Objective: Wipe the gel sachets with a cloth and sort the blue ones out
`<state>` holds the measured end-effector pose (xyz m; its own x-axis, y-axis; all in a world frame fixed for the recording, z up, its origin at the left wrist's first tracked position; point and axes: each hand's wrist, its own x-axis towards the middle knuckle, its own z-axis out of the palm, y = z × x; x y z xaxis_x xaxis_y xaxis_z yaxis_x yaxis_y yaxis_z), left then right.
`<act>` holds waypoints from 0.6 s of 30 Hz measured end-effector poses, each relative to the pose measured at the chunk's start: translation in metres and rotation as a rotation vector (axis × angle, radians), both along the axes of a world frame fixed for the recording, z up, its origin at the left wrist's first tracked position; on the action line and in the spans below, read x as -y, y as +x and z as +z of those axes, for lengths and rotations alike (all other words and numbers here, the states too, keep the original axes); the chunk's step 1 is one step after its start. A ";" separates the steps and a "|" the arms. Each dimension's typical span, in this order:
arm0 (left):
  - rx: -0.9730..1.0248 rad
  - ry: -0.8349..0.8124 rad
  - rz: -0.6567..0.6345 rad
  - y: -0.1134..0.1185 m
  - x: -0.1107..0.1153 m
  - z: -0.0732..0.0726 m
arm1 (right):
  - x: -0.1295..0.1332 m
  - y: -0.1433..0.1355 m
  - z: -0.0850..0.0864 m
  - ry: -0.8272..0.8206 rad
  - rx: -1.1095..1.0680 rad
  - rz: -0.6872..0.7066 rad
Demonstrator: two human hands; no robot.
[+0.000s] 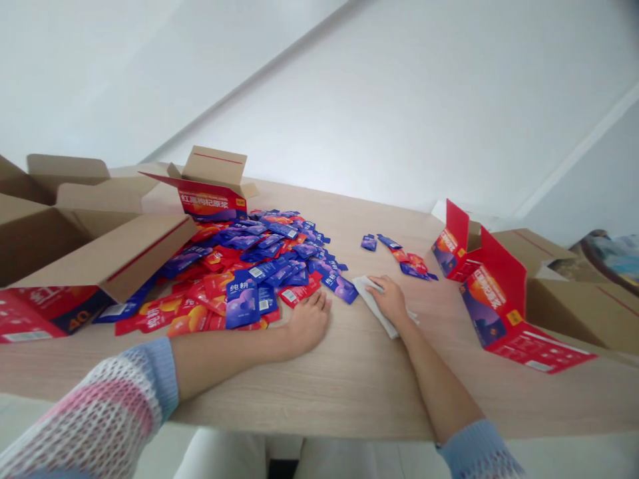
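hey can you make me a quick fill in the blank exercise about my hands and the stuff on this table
1. The hand on the cloth is the ____ one.
2. The cloth is ____ in colour.
3. The larger sachet pile lies on the ____ side of the table.

Missing words: right; white; left.

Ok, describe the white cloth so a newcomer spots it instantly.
On the wood-grain table, look right of the big sachet pile. The cloth lies under the person's right hand; unlike the printed sachets nearby, it is plain white.
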<state>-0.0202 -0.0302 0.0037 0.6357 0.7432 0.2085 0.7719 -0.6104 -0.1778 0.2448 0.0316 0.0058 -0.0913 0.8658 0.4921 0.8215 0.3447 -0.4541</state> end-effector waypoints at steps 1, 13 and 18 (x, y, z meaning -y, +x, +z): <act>0.035 0.026 -0.011 -0.002 -0.001 0.000 | 0.001 -0.001 0.001 0.030 -0.013 -0.016; 0.117 -0.153 -0.172 0.003 -0.022 0.014 | 0.009 -0.022 0.012 -0.145 0.153 0.222; 0.242 -0.134 -0.111 0.000 -0.014 0.019 | 0.030 -0.022 0.030 -0.269 0.122 0.551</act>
<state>-0.0199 -0.0164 0.0229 0.6582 0.7034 0.2685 0.7094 -0.6988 0.0916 0.2225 0.0016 0.0360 -0.6016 0.7676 0.2213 0.6071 0.6194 -0.4978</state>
